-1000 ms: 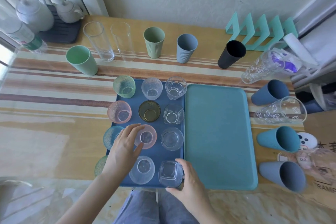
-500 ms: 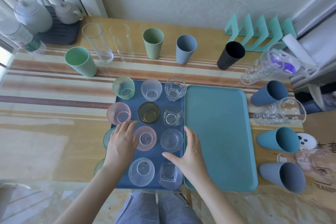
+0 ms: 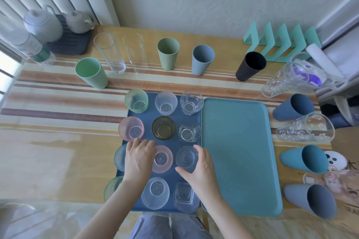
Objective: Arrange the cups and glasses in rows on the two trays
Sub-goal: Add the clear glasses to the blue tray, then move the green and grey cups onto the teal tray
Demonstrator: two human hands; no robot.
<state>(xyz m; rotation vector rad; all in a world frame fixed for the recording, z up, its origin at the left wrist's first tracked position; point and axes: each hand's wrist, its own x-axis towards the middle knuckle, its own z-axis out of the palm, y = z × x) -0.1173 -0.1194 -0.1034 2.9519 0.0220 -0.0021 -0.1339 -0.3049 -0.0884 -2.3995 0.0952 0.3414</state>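
Two trays sit side by side at frame centre: the left tray (image 3: 175, 141) holds glasses in rows, the right tray (image 3: 239, 157) lies bare; tall cups (image 3: 168, 55) line the upper frame.

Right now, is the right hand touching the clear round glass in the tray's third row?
Touching. In the head view the right hand curls around the clear round glass: fingers lie against its right rim and the thumb presses its near side, with no gap showing.
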